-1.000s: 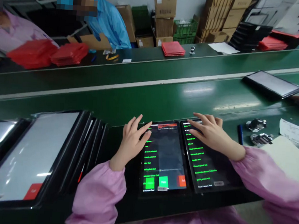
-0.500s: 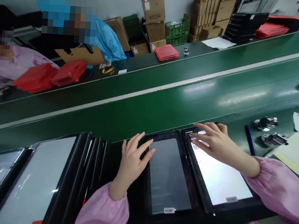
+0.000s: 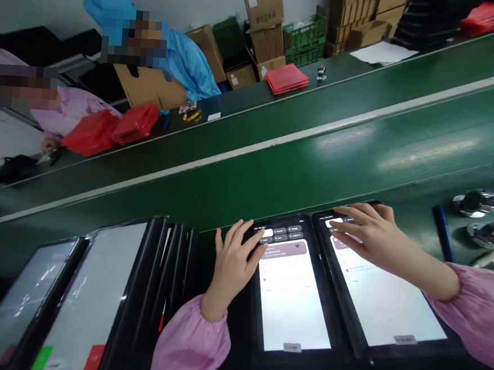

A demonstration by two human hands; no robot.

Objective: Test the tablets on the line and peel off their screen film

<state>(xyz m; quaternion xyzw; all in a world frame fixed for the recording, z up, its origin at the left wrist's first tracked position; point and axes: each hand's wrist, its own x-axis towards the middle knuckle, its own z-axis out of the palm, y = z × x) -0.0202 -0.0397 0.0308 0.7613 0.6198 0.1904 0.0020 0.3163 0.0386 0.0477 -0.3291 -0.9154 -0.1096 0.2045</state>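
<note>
Two tablets are laid side by side at the near edge of the bench, the left tablet [image 3: 292, 292] just beside the right tablet [image 3: 385, 299]; the left hand [image 3: 235, 263] is placed at the upper left corner of the former, the right hand [image 3: 372, 236] over the top of the latter. To the left, a row of tablets [image 3: 95, 293] is stood on edge (leaning, packed close). Behind all of these the conveyor belt [image 3: 316, 156] is run, with a pen [image 3: 442, 232] and two metal fittings [image 3: 482, 215] set to the right.
</note>
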